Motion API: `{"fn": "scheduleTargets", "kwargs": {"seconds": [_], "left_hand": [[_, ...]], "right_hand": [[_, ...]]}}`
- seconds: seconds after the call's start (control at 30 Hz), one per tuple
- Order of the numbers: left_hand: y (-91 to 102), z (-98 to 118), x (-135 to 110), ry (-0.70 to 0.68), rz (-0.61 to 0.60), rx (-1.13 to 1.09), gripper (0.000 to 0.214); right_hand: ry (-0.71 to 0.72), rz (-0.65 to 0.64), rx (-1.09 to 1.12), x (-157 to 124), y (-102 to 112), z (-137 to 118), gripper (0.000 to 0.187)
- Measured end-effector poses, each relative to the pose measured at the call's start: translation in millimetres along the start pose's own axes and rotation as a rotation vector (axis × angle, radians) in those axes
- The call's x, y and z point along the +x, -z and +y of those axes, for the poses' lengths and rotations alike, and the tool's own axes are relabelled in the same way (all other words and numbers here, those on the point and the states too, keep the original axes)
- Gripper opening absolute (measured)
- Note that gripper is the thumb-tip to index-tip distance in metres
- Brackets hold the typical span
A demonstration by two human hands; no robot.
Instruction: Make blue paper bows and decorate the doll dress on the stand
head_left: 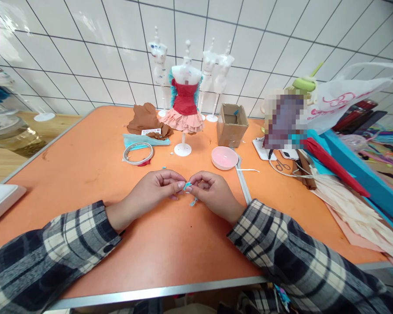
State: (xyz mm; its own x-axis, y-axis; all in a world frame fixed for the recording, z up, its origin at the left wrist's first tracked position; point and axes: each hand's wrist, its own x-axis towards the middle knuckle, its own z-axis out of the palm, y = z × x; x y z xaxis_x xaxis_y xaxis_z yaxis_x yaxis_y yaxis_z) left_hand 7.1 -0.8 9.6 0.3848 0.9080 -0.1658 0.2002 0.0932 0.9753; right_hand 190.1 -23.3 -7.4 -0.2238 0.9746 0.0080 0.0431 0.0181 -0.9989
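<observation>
My left hand point(157, 187) and my right hand point(211, 192) meet over the orange table point(85, 174), fingertips pinched together on a small teal scrap of paper or ribbon point(187, 186). A loose end of the scrap hangs below my right fingers. Both forearms in plaid sleeves rest on the table. Behind my hands stands a small mannequin point(185, 98) on a white stand, dressed in a red bodice, pink ruffled skirt and teal sleeves.
A tape roll point(138, 153), teal sheet and brown crumpled paper point(147, 120) lie left of the mannequin. A pink bowl point(224, 157), cardboard box point(232, 124), scissors point(283, 165), bare mannequins point(212, 69), coloured paper and a plastic bag point(343, 98) fill the right.
</observation>
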Motion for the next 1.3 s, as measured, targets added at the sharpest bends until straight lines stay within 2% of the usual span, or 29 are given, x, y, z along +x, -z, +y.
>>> {"fn": "scheduleTargets", "kwargs": {"seconds": [0.1, 0.17, 0.23, 0.37, 0.47, 0.57, 0.77, 0.83, 0.9, 0.97, 1.03, 1.3], "left_hand": [[1.3, 0, 1, -0.082, 0.178, 0.013, 0.041], [3.1, 2, -1, -0.204, 0.269, 0.149, 0.034], [4.8, 5, -5, -0.376, 0.256, 0.388, 0.028], [5.7, 5, -11, -0.702, 0.147, 0.821, 0.022], [5.7, 3, -12, -0.794, 0.190, 0.974, 0.017], [6.5, 2, -11, -0.832, 0.204, 1.025, 0.015], [7.0, 3, -12, -0.801, 0.236, 0.959, 0.017], [5.2, 3, -11, -0.696, 0.255, 0.878, 0.018], [2.2, 2, -11, -0.535, 0.259, 0.750, 0.021], [-1.2, 1, -10, -0.381, 0.236, 0.601, 0.025], [-3.7, 0, -8, -0.286, 0.211, 0.479, 0.028], [-2.5, -3, -6, -0.209, 0.181, 0.367, 0.030]], "right_hand": [[-0.051, 0.027, 0.022, 0, 0, -1, 0.024], [-0.078, 0.059, 0.044, 1, 0, -2, 0.026], [-0.088, 0.075, 0.059, 1, 0, -2, 0.027], [-0.098, 0.075, 0.085, 0, -1, -4, 0.030], [-0.111, 0.061, 0.118, -1, -2, -5, 0.031], [-0.127, 0.049, 0.138, -2, -3, -6, 0.032], [-0.137, 0.007, 0.173, -2, -3, -6, 0.033], [-0.139, -0.001, 0.175, -2, -2, -5, 0.030], [-0.142, 0.000, 0.177, -2, -2, -5, 0.029], [-0.145, 0.004, 0.181, -2, -2, -5, 0.028], [-0.148, 0.006, 0.186, -2, -2, -5, 0.028], [-0.198, 0.045, 0.170, -2, -3, -11, 0.028]]}}
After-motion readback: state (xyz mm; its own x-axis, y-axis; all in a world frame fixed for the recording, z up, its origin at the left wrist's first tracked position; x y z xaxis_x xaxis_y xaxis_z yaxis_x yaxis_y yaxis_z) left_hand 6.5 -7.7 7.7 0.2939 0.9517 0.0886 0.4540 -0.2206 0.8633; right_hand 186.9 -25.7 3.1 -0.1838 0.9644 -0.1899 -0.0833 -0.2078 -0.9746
